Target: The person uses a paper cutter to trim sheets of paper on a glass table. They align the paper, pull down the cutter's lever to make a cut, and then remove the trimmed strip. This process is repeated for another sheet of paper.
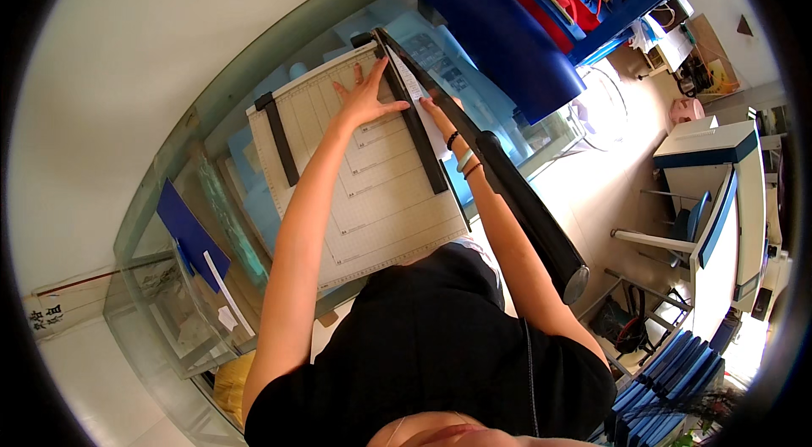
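Note:
A guillotine paper cutter (380,193) with a gridded board lies on a glass counter before me. Its long black blade arm (526,206) is raised on the right side. My left hand (368,95) rests spread on the upper part of the board, fingertips beside the black clamp bar (415,130). Beyond that bar, under the raised arm, my right hand (444,114) is at a sheet of printed paper (406,79); the blade arm partly covers its fingers, so its grip is unclear. A second black bar (281,142) is on the board's left side.
The glass counter (216,85) curves around the cutter. A big dark blue roll (488,28) lies behind it on the right. A blue sheet (190,234) and white strips (219,272) lie at the left. Blue folders (666,377) stand at the lower right, near a white desk (717,244).

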Motion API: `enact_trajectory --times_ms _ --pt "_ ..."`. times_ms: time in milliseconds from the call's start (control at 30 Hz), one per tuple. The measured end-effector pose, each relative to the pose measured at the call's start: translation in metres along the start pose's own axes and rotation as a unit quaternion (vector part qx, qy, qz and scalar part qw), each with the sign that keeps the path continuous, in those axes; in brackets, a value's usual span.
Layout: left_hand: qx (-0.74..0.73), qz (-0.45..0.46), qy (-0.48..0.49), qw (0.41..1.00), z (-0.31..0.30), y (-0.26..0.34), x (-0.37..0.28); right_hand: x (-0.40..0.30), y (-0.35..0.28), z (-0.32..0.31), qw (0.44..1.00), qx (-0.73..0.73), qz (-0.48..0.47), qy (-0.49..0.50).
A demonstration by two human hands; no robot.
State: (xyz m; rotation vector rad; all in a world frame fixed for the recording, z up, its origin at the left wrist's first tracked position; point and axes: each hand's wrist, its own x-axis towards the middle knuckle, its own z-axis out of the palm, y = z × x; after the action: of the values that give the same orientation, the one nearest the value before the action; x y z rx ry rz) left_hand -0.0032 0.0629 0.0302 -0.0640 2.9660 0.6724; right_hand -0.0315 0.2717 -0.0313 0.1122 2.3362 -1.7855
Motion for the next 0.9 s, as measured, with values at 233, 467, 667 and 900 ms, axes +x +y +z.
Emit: enact_trajectory --times_ms 233,467,667,900 --pt "0.001 0.002 0.000 1.000 0.003 -0.004 0.001 0.000 -0.002 0.001 1.000 -0.011 -0.025 -0.002" --pt "0.006 -0.002 -0.015 1.000 0.001 -0.001 0.002 0.006 0.004 0.003 1.000 -0.013 -0.010 -0.003" --pt "0.006 -0.007 -0.015 1.000 0.000 -0.001 0.002 0.008 0.007 0.005 1.000 -0.005 -0.001 -0.002" --pt "0.003 -0.007 -0.013 1.000 -0.001 -0.001 0.001 0.010 0.009 0.007 1.000 0.002 0.015 -0.007"
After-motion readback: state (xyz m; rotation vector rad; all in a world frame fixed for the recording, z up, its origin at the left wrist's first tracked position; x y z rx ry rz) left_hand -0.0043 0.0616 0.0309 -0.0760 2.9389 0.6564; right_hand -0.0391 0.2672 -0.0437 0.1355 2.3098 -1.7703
